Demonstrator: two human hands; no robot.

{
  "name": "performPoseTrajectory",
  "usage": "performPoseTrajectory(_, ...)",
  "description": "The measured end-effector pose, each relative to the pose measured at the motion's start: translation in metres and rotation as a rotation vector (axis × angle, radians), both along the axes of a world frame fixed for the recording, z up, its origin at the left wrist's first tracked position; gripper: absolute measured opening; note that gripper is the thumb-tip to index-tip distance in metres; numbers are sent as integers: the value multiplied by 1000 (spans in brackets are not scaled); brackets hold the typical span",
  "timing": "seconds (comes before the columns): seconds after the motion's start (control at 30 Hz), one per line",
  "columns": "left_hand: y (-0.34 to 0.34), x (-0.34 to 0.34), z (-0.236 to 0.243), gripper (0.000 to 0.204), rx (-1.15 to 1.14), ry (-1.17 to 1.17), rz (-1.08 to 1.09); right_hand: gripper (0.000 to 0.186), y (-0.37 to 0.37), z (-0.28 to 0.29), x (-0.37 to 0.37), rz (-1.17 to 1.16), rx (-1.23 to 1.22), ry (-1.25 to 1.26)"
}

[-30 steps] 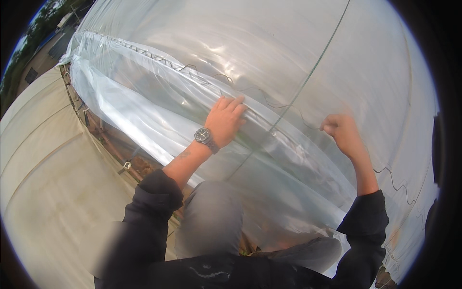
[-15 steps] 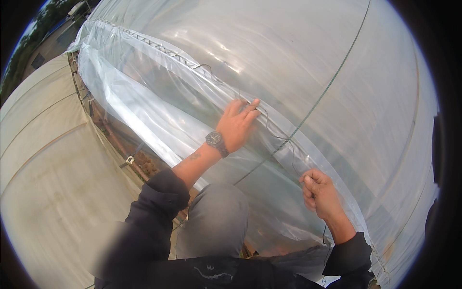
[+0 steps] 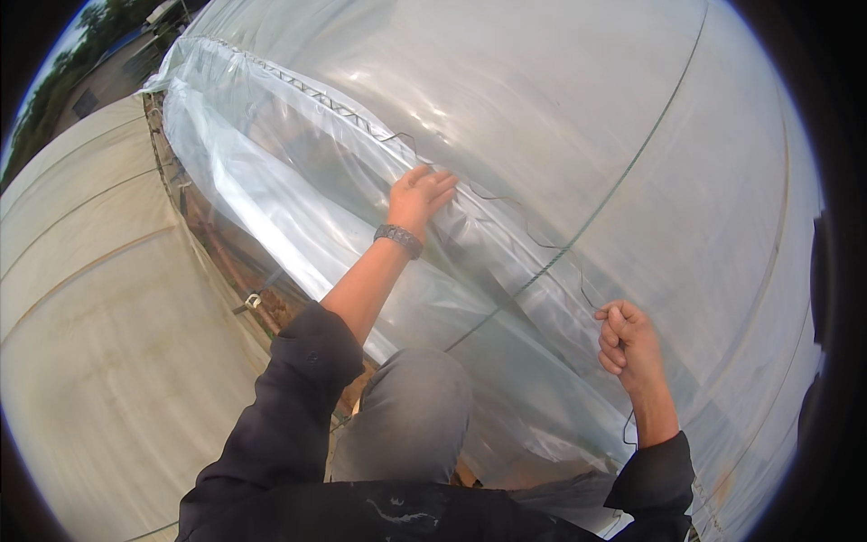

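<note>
My left hand [image 3: 417, 200] lies with fingers stretched out on the clear plastic film [image 3: 488, 248], along the folded ridge where a zigzag wire [image 3: 312, 92] runs from the far left. A loose, wavy length of that thin wire [image 3: 545, 245] extends past my left fingers toward the lower right. There my right hand [image 3: 629, 346] is closed on it, thumb against curled fingers, held a little off the film. A dark piece of wire also hangs below my right fist. Beneath the ridge the film falls in loose folds.
A green rope [image 3: 623, 185] crosses the film diagonally between my hands. My bent knee [image 3: 406, 420] is below my left forearm. To the left lies a duller, beige sheet [image 3: 117, 298], with a narrow gap and a pipe [image 3: 217, 248] between it and the clear film.
My left hand has shifted left and up along the ridge and its fingers lie flatter. My right hand has moved right and slightly up, with the loose wire lifting away from the ridge.
</note>
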State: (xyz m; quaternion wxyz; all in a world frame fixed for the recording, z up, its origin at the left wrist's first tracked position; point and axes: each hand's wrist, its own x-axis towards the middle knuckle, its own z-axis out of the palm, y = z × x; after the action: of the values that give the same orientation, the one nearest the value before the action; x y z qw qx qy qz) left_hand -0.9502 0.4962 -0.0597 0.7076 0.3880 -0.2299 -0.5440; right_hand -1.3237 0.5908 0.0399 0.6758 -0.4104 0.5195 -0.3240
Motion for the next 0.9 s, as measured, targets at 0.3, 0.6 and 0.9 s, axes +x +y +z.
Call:
performPoseTrajectory(0.3, -34, 10, 0, 56, -69, 303, -157, 26, -1, -11, -11, 128, 99, 29)
performPoseTrajectory(0.6, -35, 16, -12, 48, -52, 200, -159, 30, -45, -56, 7, -8, -409, 429)
performPoseTrajectory(0.9, -35, 14, -8, 38, -5, 202, -125, 14, -102, -76, 46, 147, -351, 482)
